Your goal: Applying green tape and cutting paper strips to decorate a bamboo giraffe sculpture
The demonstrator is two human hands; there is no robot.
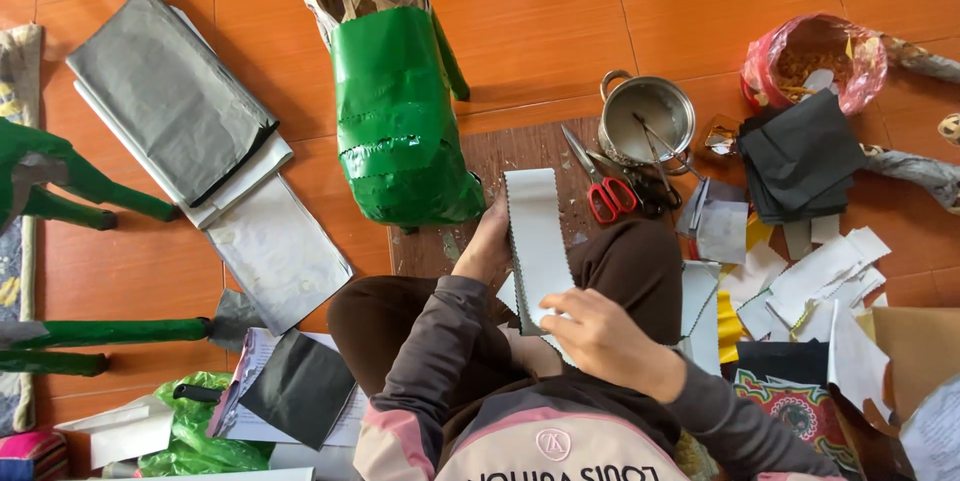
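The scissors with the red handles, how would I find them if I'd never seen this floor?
Start at the big green paper-covered bamboo frame and look right, to the brown board on the orange floor. Beside the small metal pot lie the red-handled scissors, blades pointing up-left. The pair beside them has black handles; only these are red.

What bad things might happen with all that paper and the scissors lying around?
The white strip is held only at its ends by the left hand and right hand, so its zigzag edge might crease or tear. The red scissors lie close by the knee and might get bumped. The loose white scraps on the floor could scatter or be crushed.
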